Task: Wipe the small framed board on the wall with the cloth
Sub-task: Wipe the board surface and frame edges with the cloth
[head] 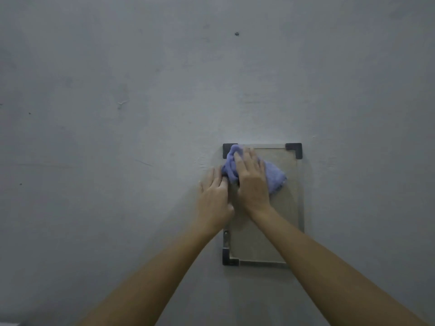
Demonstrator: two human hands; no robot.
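Note:
A small framed board (287,212) with a pale see-through panel and black corner brackets hangs on the grey wall. A bunched purple cloth (274,178) lies against its upper left part. My right hand (251,180) presses flat on the cloth, fingers pointing up. My left hand (215,194) rests against the board's left edge, its fingertips touching the cloth's left end. My right forearm hides the board's lower right corner.
The grey wall (141,114) fills the view around the board. A small dark hole or screw (236,33) sits high above the board. A few scuffs and chips mark the plaster at the left.

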